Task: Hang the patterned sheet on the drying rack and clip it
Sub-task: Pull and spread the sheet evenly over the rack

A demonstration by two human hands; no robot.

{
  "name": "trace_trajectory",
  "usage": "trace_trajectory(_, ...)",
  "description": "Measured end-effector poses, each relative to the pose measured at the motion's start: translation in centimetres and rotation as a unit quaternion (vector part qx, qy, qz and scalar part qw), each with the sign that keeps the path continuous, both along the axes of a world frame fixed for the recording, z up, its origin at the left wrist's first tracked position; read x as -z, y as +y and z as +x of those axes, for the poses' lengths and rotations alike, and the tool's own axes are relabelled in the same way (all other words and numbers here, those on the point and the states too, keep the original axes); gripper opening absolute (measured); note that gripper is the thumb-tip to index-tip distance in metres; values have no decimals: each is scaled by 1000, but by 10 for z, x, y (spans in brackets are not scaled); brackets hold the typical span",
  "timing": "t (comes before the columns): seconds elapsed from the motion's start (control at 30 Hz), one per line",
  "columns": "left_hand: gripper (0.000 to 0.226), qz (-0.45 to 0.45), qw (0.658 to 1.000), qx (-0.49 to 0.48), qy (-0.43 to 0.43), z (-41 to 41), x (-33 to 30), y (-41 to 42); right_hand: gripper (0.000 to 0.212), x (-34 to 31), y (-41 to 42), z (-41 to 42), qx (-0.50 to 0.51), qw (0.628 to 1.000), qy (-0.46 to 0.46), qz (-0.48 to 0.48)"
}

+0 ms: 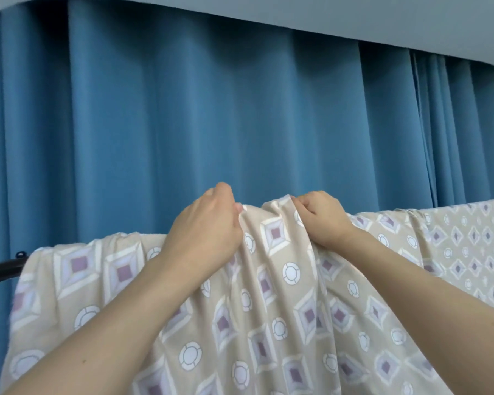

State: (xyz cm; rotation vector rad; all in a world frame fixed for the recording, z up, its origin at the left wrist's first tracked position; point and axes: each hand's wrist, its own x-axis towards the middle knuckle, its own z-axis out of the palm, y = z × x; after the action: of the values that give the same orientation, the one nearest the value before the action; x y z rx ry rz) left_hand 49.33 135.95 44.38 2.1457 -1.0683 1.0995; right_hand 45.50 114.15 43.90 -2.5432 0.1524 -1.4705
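Both hands, your left hand [204, 223] and right hand [324, 216], pinch a raised fold of the sheet [268, 295] draped over the rack [0, 269]. Pull unevenly and it could slide off, since no clip shows.

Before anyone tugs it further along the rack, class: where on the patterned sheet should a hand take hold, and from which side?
Grip the patterned sheet at its raised top fold, where the left hand and right hand already pinch it. Come from the near side, from above: the cloth bunches into ridges there, giving fingers something to close on, while the draped part below hangs flat. The rack's dark bar shows only at left.
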Motion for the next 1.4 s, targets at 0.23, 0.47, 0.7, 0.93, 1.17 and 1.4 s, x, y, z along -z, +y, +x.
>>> trace_trajectory(0.23,24,-42,996,-27,-79,-6,-25,3,53,-56,-6,-4,-65,996,-62,24)
trace_trajectory(0.47,43,-81,985,-137,-64,14,-30,41,56,-45,-52,-18,32,991,-99,90)
trace_trajectory(0.7,45,-8,983,-182,11,-4,-42,56,52,-33,-56,-29,219,973,32,58)
trace_trajectory(0.93,47,212,973,-85,29,-15,0,-8,51,-19,25,-23,-36,975,220,1)
trace_trajectory(1.17,30,15,998,-34,-57,1,11,0,48,-4,20,-22,23,987,150,-61)
trace_trajectory(1.4,15,-117,987,-45,-102,-22,25,45,43,-13,79,-14,-96,978,184,-30)
